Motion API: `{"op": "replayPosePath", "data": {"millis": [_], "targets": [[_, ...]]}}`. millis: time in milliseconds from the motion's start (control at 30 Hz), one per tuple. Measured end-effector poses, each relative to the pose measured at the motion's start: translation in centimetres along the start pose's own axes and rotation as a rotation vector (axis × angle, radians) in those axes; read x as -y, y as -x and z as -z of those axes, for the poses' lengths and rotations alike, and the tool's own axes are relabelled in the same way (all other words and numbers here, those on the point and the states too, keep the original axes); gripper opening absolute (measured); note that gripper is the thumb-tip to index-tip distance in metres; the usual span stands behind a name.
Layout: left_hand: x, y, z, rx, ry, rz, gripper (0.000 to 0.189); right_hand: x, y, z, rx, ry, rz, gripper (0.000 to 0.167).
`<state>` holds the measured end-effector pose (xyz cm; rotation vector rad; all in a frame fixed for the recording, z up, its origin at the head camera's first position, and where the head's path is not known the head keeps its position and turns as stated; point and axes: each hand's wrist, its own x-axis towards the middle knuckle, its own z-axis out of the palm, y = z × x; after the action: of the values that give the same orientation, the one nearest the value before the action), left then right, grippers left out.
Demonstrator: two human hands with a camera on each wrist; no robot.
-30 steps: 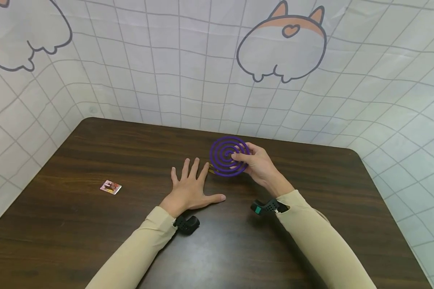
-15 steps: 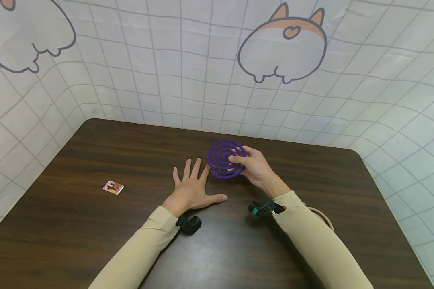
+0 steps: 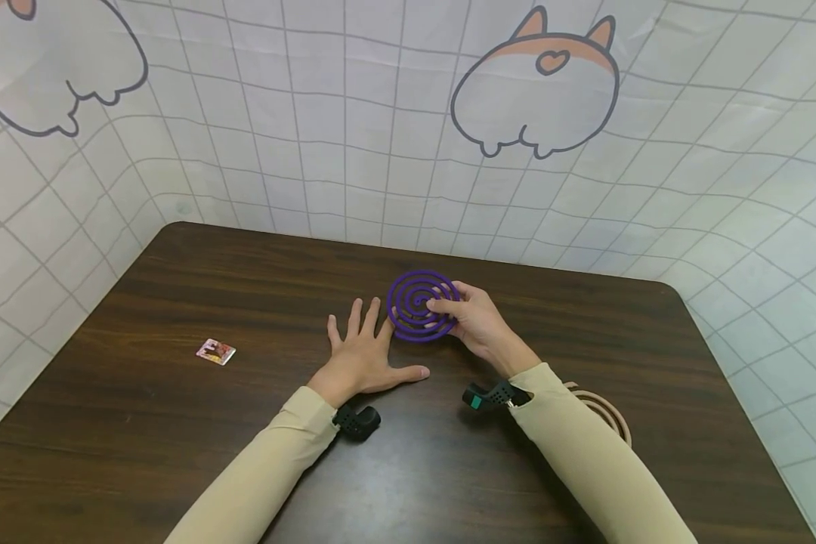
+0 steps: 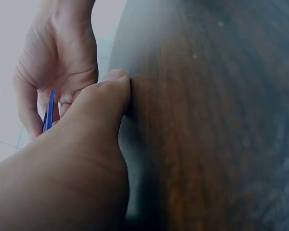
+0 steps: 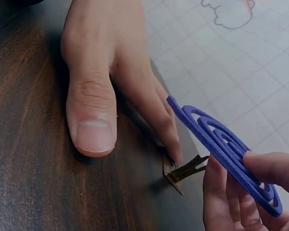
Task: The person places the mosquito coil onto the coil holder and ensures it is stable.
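A purple mosquito coil is pinched between the thumb and fingers of my right hand, tilted up off the table. Beneath its lower edge, in the right wrist view, a small brass-coloured metal coil stand stands on the tabletop with its prong pointing toward the coil. Whether coil and prong touch, I cannot tell. My left hand lies palm down with fingers spread, its index fingertip at the base of the stand. In the head view the coil hides most of the stand. The left wrist view shows only the coil's edge.
A tan coil lies on the table, partly hidden by my right sleeve. A small colourful printed card or packet lies at the left. The dark wooden table ends at a white gridded curtain.
My right hand has moved a little left and toward me with the purple coil, bringing it lower over the stand. More of the tan coil shows beside my sleeve. The left hand keeps its pose.
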<state>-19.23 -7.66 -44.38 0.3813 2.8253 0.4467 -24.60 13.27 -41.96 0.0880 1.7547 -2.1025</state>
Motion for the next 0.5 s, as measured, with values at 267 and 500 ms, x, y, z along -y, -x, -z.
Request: {"op": "replayPosePath", "data": {"millis": [267, 500], "targets": [[-0.06, 0.02, 0.03, -0.003, 0.013, 0.003, 0.117, -0.24, -0.03, -0.28, 0.005, 0.002, -0.015, 0.037], [-0.04, 0.05, -0.06, -0.008, 0.015, 0.004, 0.117, -0.42, -0.06, -0.4, 0.008, 0.016, -0.017, 0.032]]}}
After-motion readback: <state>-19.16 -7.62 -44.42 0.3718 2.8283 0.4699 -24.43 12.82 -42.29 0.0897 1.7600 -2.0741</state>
